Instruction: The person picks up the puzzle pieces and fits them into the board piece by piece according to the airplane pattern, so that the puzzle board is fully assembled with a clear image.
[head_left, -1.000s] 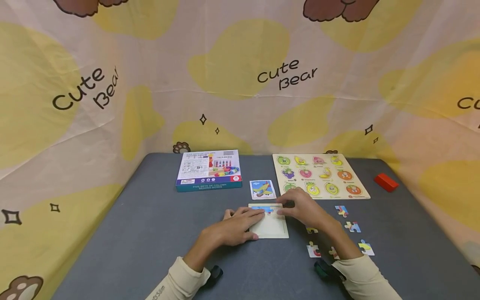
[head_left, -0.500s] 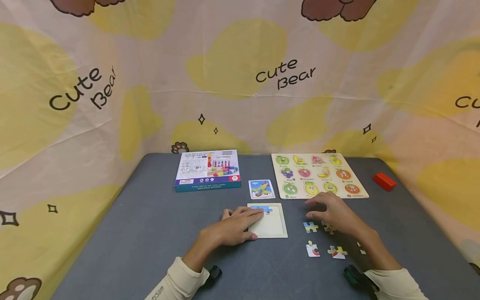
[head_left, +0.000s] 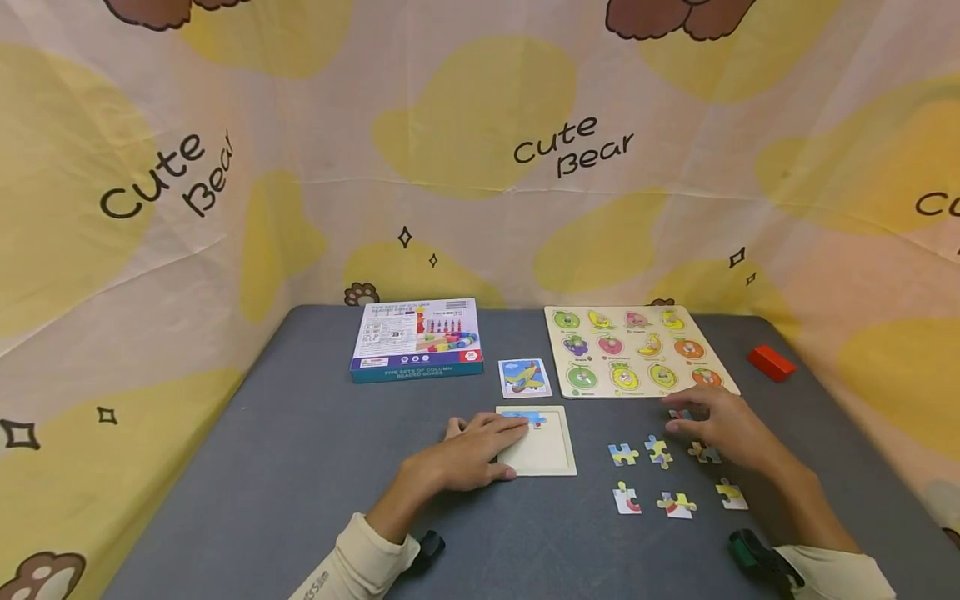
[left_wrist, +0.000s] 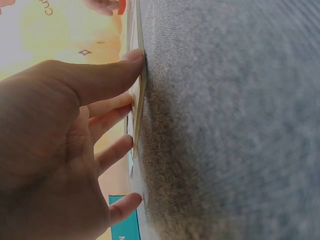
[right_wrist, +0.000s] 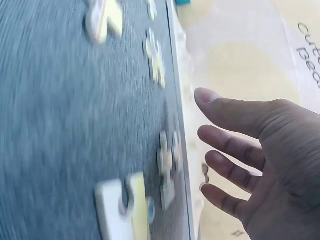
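My left hand (head_left: 468, 454) rests on the small wooden puzzle tray (head_left: 543, 457), fingers spread over its left side. In the left wrist view the thumb (left_wrist: 107, 82) touches the tray's edge (left_wrist: 140, 100). Blue puzzle pieces (head_left: 534, 418) lie in the tray's top row, partly hidden by my fingertips. My right hand (head_left: 723, 425) hovers over a jigsaw piece (head_left: 681, 414) at the right, thumb and fingers apart. In the right wrist view that hand (right_wrist: 250, 150) holds nothing. Several loose pieces, such as one with a red curve (head_left: 627, 498) and a yellow-blue one (head_left: 622, 454), lie in rows nearby.
Behind the tray lies a picture card with an airplane (head_left: 525, 378). A boxed bead set (head_left: 417, 342) is at the back left. The fruit board (head_left: 637, 354) lies at the back right, with a red block (head_left: 771, 363) beyond it. Printed cloth (head_left: 465, 208) surrounds the grey table (head_left: 315, 467).
My right hand has left the tray and moved right, across the loose pieces, to the upper right piece. The left hand stays on the tray.
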